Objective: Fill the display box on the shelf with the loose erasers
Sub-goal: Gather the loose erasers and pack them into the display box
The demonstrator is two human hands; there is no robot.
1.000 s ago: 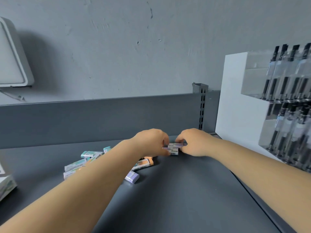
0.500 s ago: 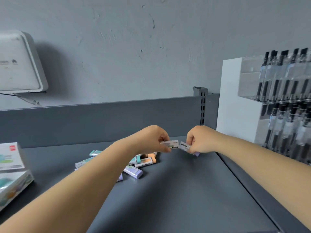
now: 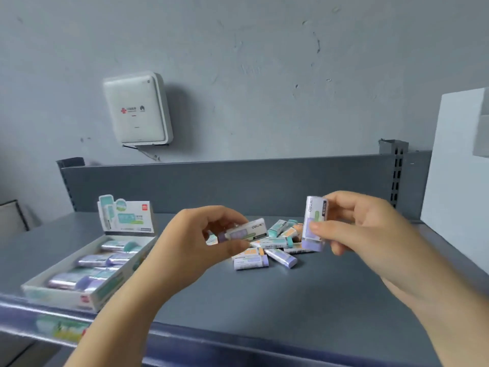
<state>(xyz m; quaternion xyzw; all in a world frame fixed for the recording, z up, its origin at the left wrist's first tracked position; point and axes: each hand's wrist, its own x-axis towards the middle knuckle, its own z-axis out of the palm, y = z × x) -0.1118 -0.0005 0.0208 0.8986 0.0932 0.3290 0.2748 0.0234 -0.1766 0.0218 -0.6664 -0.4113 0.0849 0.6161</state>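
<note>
The white display box (image 3: 66, 294) lies at the shelf's left front, its printed lid (image 3: 127, 214) standing up; several wrapped erasers lie inside it. A pile of loose erasers (image 3: 275, 250) in purple, teal and orange sleeves sits mid-shelf. My left hand (image 3: 195, 245) pinches one purple eraser (image 3: 244, 231), held flat above the pile's left side. My right hand (image 3: 370, 231) pinches another purple eraser (image 3: 315, 223), held upright above the pile's right side.
The grey shelf (image 3: 304, 300) has a raised back panel (image 3: 238, 184) and a front rail with a price label (image 3: 63, 328). A white display stand (image 3: 455, 168) rises at the right. A white wall-mounted device (image 3: 137, 108) hangs above.
Both hands lifted off the shelf and drew apart, each carrying one eraser. The view swung left, bringing the display box into sight and pushing the pen display out.
</note>
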